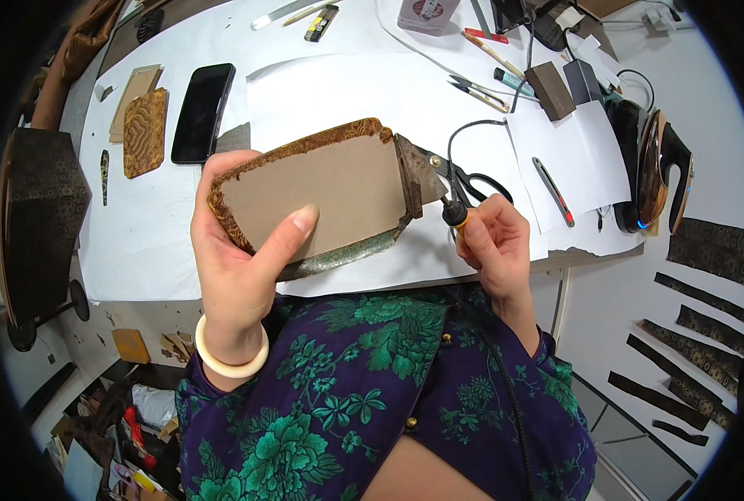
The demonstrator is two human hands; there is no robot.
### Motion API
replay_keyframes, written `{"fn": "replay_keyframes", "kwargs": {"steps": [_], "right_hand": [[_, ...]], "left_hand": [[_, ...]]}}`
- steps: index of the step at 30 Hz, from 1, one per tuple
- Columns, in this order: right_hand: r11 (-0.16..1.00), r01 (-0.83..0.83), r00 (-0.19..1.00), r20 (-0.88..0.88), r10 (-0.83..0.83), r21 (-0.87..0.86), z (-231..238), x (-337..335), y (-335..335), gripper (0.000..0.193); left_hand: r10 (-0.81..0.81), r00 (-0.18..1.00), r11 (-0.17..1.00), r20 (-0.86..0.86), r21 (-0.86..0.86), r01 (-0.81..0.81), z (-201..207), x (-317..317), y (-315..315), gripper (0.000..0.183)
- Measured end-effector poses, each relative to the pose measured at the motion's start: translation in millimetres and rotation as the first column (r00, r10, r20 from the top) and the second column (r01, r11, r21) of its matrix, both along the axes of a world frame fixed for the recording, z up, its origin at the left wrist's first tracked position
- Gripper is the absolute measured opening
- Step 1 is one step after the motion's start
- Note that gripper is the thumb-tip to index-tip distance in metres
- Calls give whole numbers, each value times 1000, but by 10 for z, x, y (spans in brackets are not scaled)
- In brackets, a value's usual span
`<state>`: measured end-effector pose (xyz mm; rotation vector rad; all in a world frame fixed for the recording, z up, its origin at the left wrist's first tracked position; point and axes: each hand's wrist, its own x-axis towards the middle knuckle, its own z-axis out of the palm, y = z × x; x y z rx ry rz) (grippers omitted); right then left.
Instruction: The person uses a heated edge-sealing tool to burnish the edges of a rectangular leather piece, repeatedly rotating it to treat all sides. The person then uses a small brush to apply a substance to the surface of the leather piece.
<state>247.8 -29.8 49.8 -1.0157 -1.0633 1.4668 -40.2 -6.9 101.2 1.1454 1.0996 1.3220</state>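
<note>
My left hand (pixel 242 225), with a cream bangle at the wrist, grips a rectangular grey-brown board (pixel 330 196) from its left end, thumb flat on the face. Brown patterned fabric is folded over the board's edges, and a dark green strip (pixel 343 255) runs along its near side. In my right hand (pixel 499 250) is a corded iron (pixel 455 215) with a yellow and black handle. Its flat metal blade meets the board's right end, where a dark fabric flap stands. Black-handled scissors (pixel 476 185) lie just behind, partly hidden by the blade.
A black phone (pixel 202 113), a patterned brown piece (pixel 145 132) and cardboard pieces lie on the white-covered table at left. At right are a cutter knife (pixel 553 190), a dark block (pixel 550 90) and an upright clothes iron (pixel 656 167). Dark fabric strips (pixel 706 313) hang at far right.
</note>
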Motion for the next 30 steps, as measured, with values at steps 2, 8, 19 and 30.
{"fn": "replay_keyframes", "kwargs": {"steps": [2,8,19,30], "right_hand": [[999,44,997,55,-45,21,48,-27,-19,13],[974,114,946,278,-166,194,98,-70,-54,12],[998,65,982,-176,-66,-12,231,-154,176,22],[963,268,916,-298,-267,-37,354,-744,342,46]], "left_hand": [[0,1000,999,-23,33,1,37,11,-19,49],[16,997,994,-71,108,-8,7,4,-61,49],[221,860,757,-459,637,145,-285,-44,141,31],[-164,970,972,182,198,127,-759,226,-94,77]]}}
